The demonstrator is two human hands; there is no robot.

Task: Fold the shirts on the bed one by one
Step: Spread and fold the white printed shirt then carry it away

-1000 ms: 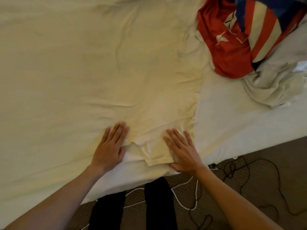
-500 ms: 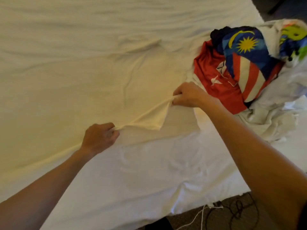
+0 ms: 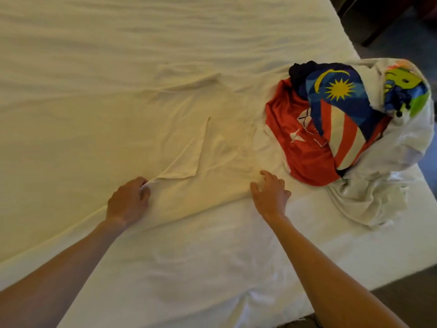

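From above the bed [image 3: 71, 55], the one view there is, a cream shirt [image 3: 189, 143] lies spread flat across the middle of the sheet, its lower part turned up toward the far side so that a triangular flap sits on the body of the cloth. The left hand [image 3: 128, 202] rests at the near left corner of that fold with its fingers curled around a pinch of fabric, which I take to be an anchor that keeps the crease from sliding while the other side is squared up. The right hand [image 3: 270, 195] hovers at the near right edge of the shirt, fingers spread and loosely bent, gripping nothing; whether the fingertips touch the cloth I cannot tell. It looks placed to press or catch that edge next. To the right, close to the bed's edge, the waiting pile [image 3: 354, 129] is heaped out of the working space: a red shirt [image 3: 305, 152] at the bottom left, a flag-print shirt [image 3: 335, 102] with a yellow star and red and white stripes draped over it, and white cloth [image 3: 383, 185] wrapped around the right side, partly printed in bright green and blue. Counted, that is one shirt being folded, two hands, and at least three garments in the heap, though how many pieces the white bundle holds is not clear.
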